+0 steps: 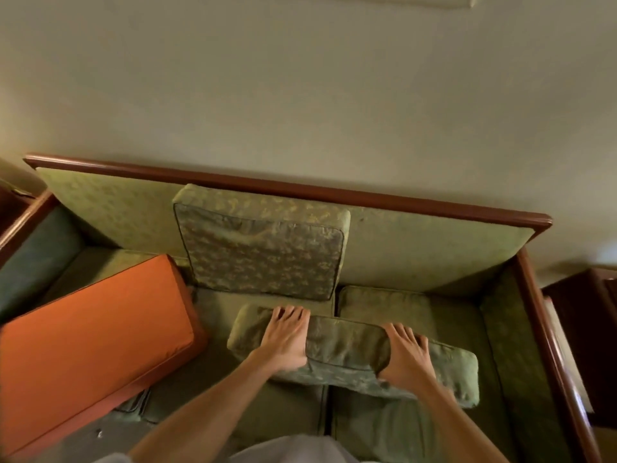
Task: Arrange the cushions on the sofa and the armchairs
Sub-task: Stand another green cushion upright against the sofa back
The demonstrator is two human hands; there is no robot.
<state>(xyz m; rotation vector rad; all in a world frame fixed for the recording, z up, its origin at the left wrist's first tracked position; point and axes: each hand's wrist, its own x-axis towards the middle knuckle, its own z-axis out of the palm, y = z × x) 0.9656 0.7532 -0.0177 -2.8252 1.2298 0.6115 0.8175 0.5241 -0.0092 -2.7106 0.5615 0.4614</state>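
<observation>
While you lean over the sofa (434, 208), both your hands grip one green cushion (347, 354) that lies tilted across the seat, spanning the seam between the middle and right seat pads. Your left hand (283, 339) clamps its left part, fingers spread over the far edge and thumb on the near face. Your right hand (405, 355) clamps its right part the same way, fingers curled over the top edge. Each hand is closed around the cushion, not flat on it.

Just behind it, a second green cushion (263, 252) stands upright against the backrest (110, 202), centred on the middle seat, its piped face towards you. The two cushions are near each other; you cannot tell whether they touch.

To your left, an orange cushion (96, 332) leans at a slant over the left seat, its right corner just beside the upright cushion's lower left corner. A dark wooden rail (300, 187) caps the backrest, and a wooden arm (547, 329) closes the right end. Behind all this is a plain wall (300, 78).
</observation>
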